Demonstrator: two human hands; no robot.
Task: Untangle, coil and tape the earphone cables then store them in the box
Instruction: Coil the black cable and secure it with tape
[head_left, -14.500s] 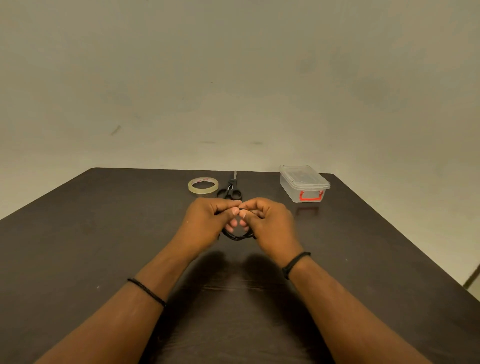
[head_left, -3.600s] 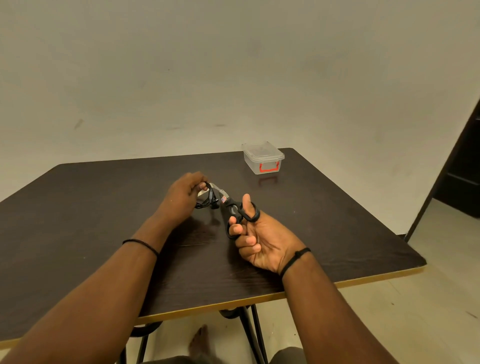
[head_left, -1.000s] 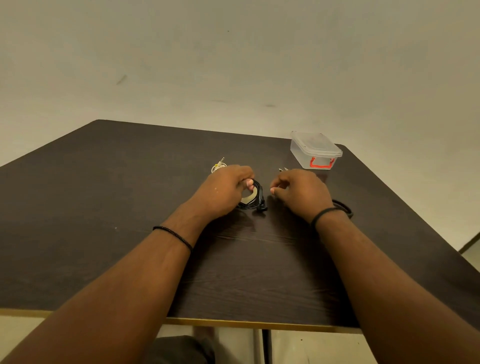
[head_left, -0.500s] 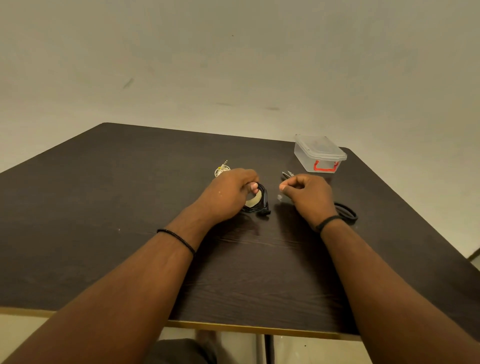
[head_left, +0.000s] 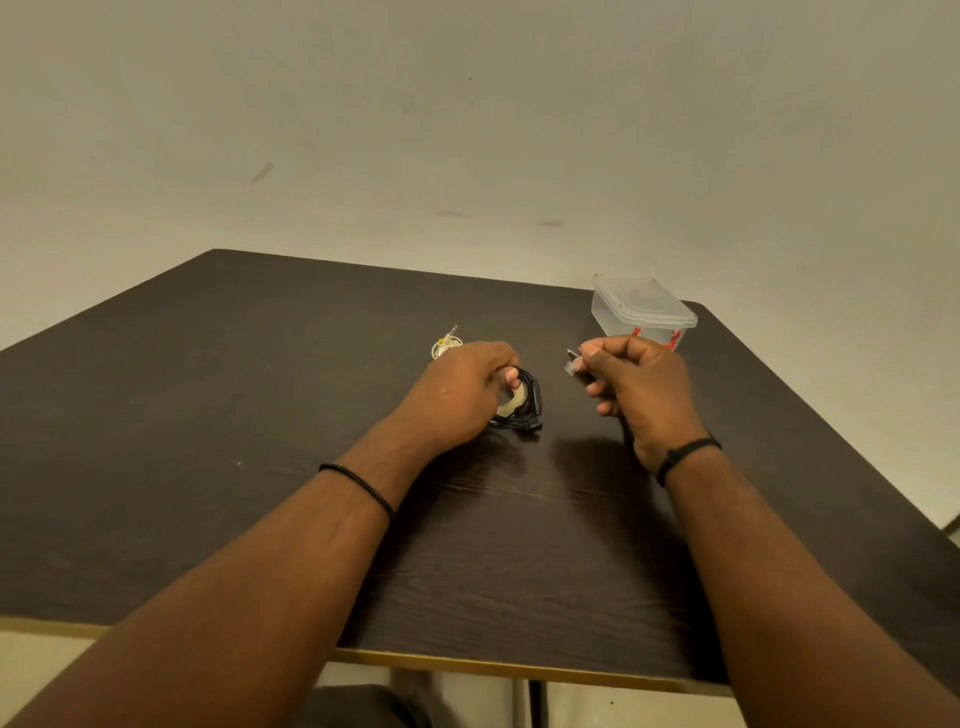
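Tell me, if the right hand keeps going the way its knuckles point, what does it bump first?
Probably the left hand and its black earphone coil: the right hand, pinching tape, points leftward. Depth is uncertain.

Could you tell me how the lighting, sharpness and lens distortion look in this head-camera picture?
Head view: dim, warm light; the dark table shows a soft sheen near the right hand and faint shadows beneath both hands; the black earphone coil under the left hand blends into the wood; wide-angle stretch enlarges the forearms; the box is slightly soft.

Head-worn view, down over table (head_left: 260, 415)
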